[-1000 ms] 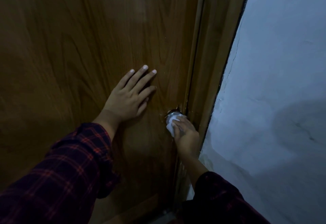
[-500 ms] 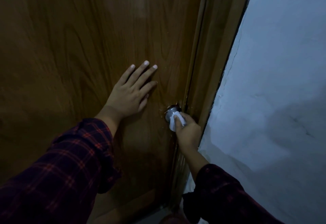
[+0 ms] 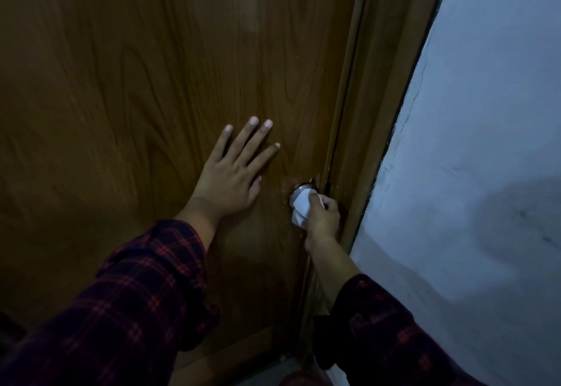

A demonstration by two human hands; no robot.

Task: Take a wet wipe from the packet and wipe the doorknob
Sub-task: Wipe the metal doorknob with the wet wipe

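Counts: one wooden door (image 3: 151, 81); one door frame (image 3: 382, 81); one metal doorknob (image 3: 299, 189); one white wet wipe (image 3: 302, 208); two hands, left hand (image 3: 227, 179) and right hand (image 3: 323, 218); two plaid sleeves; one pale wall (image 3: 485, 142).

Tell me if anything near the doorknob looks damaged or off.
The wall has a thin crack in its paint running down beside the door frame. The door looks worn and discoloured around the doorknob. Otherwise nothing stands out: the right hand presses the wet wipe on the knob.
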